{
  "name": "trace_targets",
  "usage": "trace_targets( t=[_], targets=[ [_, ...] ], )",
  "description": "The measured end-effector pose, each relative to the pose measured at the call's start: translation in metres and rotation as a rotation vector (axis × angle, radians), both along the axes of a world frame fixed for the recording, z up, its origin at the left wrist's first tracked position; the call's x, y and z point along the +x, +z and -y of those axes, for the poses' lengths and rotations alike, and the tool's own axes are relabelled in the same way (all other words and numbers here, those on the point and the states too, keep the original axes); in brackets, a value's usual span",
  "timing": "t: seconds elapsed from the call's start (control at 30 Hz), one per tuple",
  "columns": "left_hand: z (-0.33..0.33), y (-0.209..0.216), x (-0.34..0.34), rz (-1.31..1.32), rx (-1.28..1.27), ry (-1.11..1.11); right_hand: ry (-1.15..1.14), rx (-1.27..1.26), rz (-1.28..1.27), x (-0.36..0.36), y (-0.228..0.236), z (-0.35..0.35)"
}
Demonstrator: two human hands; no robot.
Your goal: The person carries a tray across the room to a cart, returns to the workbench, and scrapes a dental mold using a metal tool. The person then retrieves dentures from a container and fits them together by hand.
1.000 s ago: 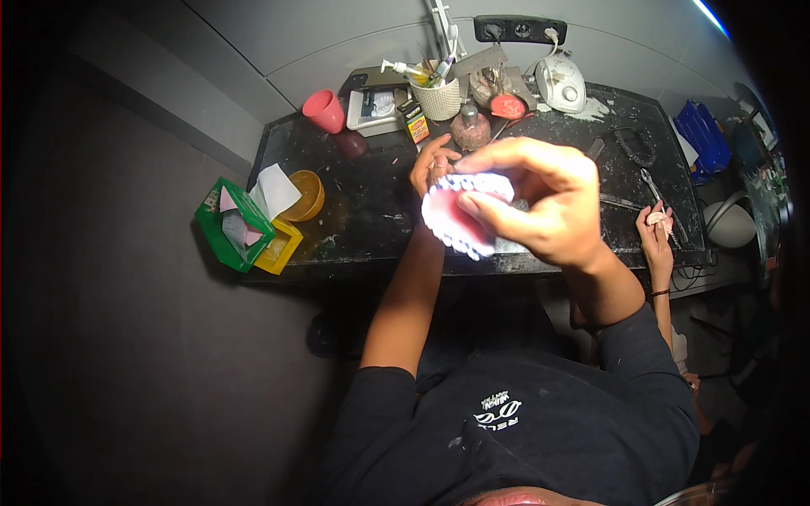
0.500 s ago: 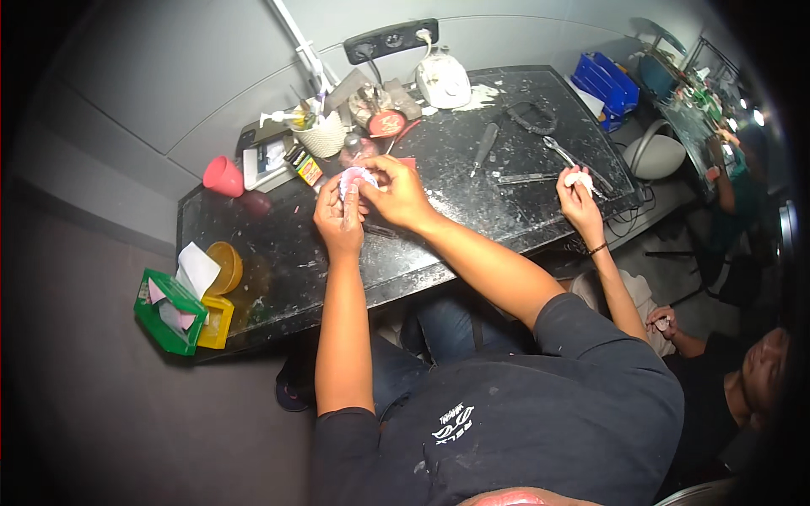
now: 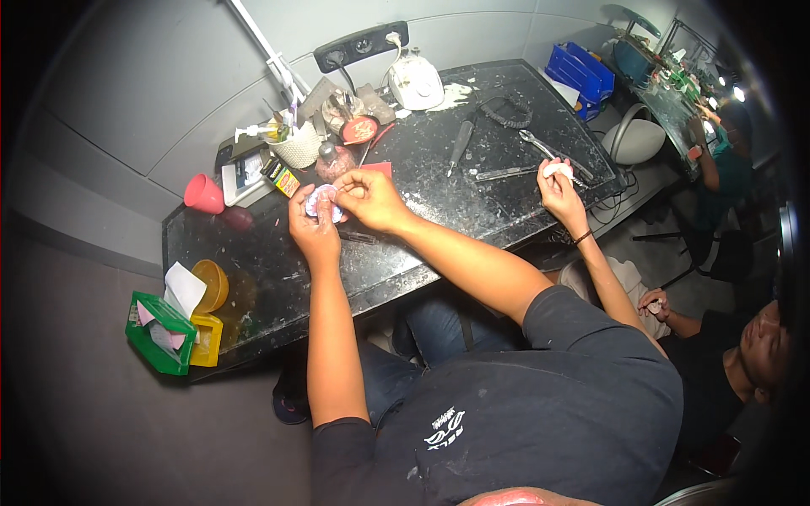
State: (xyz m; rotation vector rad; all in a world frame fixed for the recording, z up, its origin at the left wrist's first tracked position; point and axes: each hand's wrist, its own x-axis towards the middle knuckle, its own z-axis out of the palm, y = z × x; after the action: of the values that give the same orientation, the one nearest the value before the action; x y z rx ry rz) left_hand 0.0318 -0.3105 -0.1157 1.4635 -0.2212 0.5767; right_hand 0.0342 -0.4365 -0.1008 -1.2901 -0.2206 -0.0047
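Note:
My left hand [image 3: 315, 236] is closed round a small rounded white-and-pink piece [image 3: 324, 205], which looks like a dental model, held above the near part of the black table. The thumb lies across its front. At its right edge is my right hand [image 3: 373, 202], with thumb and fingers pinched together. Whatever those fingertips hold is too small to make out. A red flat sheet [image 3: 380, 169] lies just behind my right hand. Beyond the piece stand a squat pinkish bottle [image 3: 335, 162] with a dark cap and a small black-and-yellow box [image 3: 283, 179].
A co-worker's hand [image 3: 561, 190] at right holds a white piece over the table [image 3: 422, 244]. Pliers [image 3: 544, 150], a screwdriver-like tool [image 3: 461, 145] and a white machine [image 3: 415, 83] lie farther back. At left stand a pink cup [image 3: 203, 195], yellow bowl [image 3: 211, 285] and green bin [image 3: 159, 333].
My right hand's fingers have drawn off the face of the piece to its right edge. My left hand still holds it. The whole view has shifted slightly.

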Motion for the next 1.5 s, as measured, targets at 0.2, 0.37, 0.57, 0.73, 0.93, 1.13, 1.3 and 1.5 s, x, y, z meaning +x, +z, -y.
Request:
trace_targets(
  t=[0.2, 0.37, 0.57, 0.73, 0.93, 1.13, 1.3, 1.5],
  targets=[
    [-0.004, 0.0, 0.0, -0.247, -0.046, -0.124, 0.079, 0.094, 0.033, -0.005, 0.004, 0.003],
    [-0.006, -0.003, 0.004, -0.16, -0.044, -0.064, 0.107, -0.011, 0.0, -0.009, 0.012, 0.005],
    [-0.009, -0.013, 0.012, -0.123, -0.114, -0.03, -0.148, -0.301, 0.215, -0.01, 0.011, 0.006],
    [-0.013, -0.001, 0.006, -0.228, -0.333, -0.144, -0.188, -0.319, 0.248, -0.012, 0.013, 0.005],
    [-0.013, 0.005, 0.005, -0.271, -0.425, -0.264, -0.206, -0.337, 0.299, -0.009, 0.01, 0.007],
    [-0.019, 0.003, 0.004, -0.275, -0.483, -0.329, -0.197, -0.341, 0.304, -0.013, 0.014, 0.005],
    [-0.018, 0.003, 0.002, -0.278, -0.469, -0.343, -0.186, -0.353, 0.278, -0.014, 0.016, 0.006],
    [-0.017, 0.005, 0.0, -0.29, -0.442, -0.356, -0.197, -0.384, 0.317, -0.013, 0.015, 0.006]
  ],
)
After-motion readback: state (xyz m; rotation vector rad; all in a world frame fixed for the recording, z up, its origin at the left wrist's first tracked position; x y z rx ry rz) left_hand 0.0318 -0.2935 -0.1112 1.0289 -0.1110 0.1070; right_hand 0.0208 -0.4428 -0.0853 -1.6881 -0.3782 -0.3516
